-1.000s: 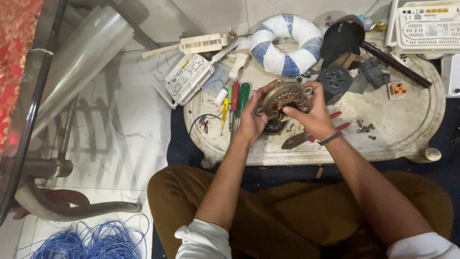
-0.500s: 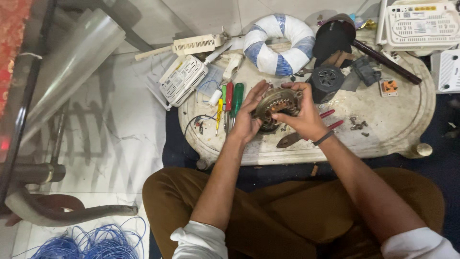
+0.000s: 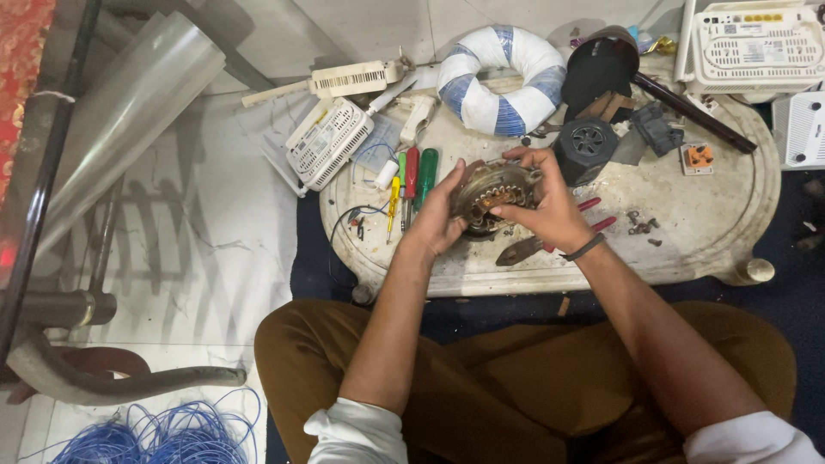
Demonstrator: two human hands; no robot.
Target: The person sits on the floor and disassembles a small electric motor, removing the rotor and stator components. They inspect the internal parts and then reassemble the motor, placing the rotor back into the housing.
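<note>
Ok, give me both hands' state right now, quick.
Left hand: closed on the left side of the round motor stator.
Right hand: closed on the same stator from the right, fingers over its top.

White marble floor (image 3: 215, 249), low round table (image 3: 687, 249), dark rug (image 3: 773, 292).

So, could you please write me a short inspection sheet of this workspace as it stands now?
Surface: low pale oval table, stained, crowded.
Job's things: round motor stator with copper windings, lifted just above the table.
Clutter: screwdrivers, red-handled pliers, loose screws, black fan part, blue-and-white taped ring, white vented boxes.
Grippers: left hand cups the stator's left side; right hand grips its right, fingers on the rim.
Cables: thin black wire on the table; blue wire coil on the floor.
Surroundings: white tiled floor, metal pipes at left.
</note>
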